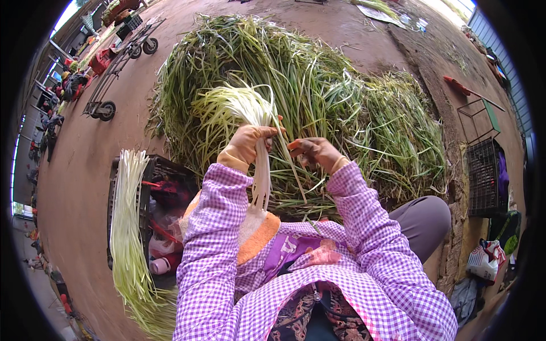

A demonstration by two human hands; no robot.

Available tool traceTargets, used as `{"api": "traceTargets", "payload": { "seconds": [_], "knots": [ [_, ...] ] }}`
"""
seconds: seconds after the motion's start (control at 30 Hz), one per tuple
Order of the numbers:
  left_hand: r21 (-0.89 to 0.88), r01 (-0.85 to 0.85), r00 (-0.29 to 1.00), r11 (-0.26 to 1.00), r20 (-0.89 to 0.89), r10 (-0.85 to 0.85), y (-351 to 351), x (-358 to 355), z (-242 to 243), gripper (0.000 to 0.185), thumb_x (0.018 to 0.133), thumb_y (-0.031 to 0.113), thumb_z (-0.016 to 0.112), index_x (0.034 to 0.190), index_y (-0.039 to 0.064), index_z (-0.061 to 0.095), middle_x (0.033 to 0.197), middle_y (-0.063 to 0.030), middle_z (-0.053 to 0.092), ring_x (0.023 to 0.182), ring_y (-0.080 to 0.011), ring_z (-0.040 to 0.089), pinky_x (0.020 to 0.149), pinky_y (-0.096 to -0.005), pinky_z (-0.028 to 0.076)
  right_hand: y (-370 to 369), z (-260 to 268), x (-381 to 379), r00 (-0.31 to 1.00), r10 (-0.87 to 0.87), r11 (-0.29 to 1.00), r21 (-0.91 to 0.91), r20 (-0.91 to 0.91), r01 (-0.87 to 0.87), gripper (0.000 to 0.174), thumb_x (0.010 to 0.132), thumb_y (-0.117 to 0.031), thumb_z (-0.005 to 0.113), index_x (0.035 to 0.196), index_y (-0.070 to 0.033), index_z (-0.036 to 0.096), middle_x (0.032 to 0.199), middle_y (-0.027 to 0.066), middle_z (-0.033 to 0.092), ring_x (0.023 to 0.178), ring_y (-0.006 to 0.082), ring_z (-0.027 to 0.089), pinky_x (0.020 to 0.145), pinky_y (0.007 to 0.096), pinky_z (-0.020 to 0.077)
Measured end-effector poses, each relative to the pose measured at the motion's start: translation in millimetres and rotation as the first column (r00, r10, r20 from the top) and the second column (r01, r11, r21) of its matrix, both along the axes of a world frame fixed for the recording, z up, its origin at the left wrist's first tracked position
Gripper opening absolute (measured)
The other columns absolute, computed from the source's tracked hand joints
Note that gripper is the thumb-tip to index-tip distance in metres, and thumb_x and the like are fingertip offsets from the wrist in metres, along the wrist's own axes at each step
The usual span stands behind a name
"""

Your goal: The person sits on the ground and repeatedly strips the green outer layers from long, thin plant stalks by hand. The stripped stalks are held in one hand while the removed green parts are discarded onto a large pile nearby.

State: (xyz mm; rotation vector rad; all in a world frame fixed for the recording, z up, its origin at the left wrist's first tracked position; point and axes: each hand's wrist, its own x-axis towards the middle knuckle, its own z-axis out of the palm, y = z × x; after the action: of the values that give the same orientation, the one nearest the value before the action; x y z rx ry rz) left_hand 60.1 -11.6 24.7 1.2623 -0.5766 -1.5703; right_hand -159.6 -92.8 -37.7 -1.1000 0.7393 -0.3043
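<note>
My left hand (pixel 249 143), in what looks like a thin glove, grips a bunch of pale yellow-white leafy stalks (pixel 243 104), which look like blanched chives. The leaf tips fan out beyond the fist, and the white ends (pixel 261 183) hang toward my lap. One loose stalk (pixel 291 164) slants down from the bunch between the hands. My right hand (pixel 318 152) is just right of this stalk, fingers bent and apart, with nothing visible in them. Beyond both hands rises a large heap of long green leaves (pixel 256 55).
Blanched stalks (pixel 132 221) lie across a black plastic crate (pixel 113 183) on my left, which holds bags and a pink-lidded bottle (pixel 160 266). A hand cart (pixel 123 64) stands farther left. On the right are another crate (pixel 483 177), a metal-framed stool (pixel 490 115) and a plastic bag (pixel 486 260).
</note>
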Motion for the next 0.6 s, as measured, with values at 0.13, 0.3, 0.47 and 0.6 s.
{"api": "traceTargets", "payload": {
  "seconds": [0.13, 0.3, 0.47, 0.6],
  "knots": [
    [0.026, 0.009, 1.000, 1.000, 0.023, -0.010, 4, -2, -3, 0.016, 0.088, 0.008, 0.067, 0.097, -0.004, 0.072, 0.081, -0.0087, 0.070, 0.067, -0.0146, 0.063, 0.058, -0.0276, 0.052, 19, 2, 32, 0.944, -0.112, 0.944, 0.329, 0.311, 0.004, 0.020, 0.092, -0.018, 0.065, 0.107, -0.004, 0.065, 0.097, 0.0109, 0.072, 0.072, 0.0179, 0.070, 0.045, 0.0211, 0.0448],
    [-0.028, -0.218, 0.970, 0.976, 0.104, 0.220, 2, -7, -9, 0.016, 0.086, 0.013, 0.073, 0.095, 0.000, 0.074, 0.087, -0.0047, 0.072, 0.067, -0.0124, 0.061, 0.056, -0.0260, 0.048, 14, 8, 23, 0.890, -0.244, 0.969, 0.137, 0.386, 0.206, 0.014, 0.092, -0.016, 0.065, 0.099, -0.004, 0.065, 0.083, 0.0067, 0.071, 0.053, 0.0109, 0.063, 0.042, 0.0204, 0.0460],
    [-0.020, -0.214, 0.958, 0.977, 0.189, 0.214, 2, -26, -8, 0.019, 0.083, 0.014, 0.076, 0.093, -0.002, 0.073, 0.081, -0.0076, 0.071, 0.061, -0.0117, 0.060, 0.053, -0.0248, 0.047, 28, 9, 42, 0.953, -0.300, 0.903, -0.313, 0.029, 0.294, 0.015, 0.092, -0.015, 0.067, 0.097, 0.000, 0.065, 0.075, 0.0005, 0.063, 0.054, 0.0064, 0.056, 0.047, 0.0199, 0.0456],
    [0.016, -0.318, 0.896, 0.948, 0.332, 0.295, 6, -18, 0, 0.014, 0.085, 0.011, 0.072, 0.092, -0.001, 0.074, 0.085, -0.0085, 0.072, 0.062, -0.0137, 0.060, 0.054, -0.0256, 0.050, 32, -23, 26, 0.686, -0.305, 0.651, -0.671, -0.661, -0.356, 0.022, 0.093, -0.028, 0.056, 0.097, -0.009, 0.066, 0.088, 0.0087, 0.071, 0.074, 0.0232, 0.066, 0.077, 0.0375, 0.0542]
  ]
}}
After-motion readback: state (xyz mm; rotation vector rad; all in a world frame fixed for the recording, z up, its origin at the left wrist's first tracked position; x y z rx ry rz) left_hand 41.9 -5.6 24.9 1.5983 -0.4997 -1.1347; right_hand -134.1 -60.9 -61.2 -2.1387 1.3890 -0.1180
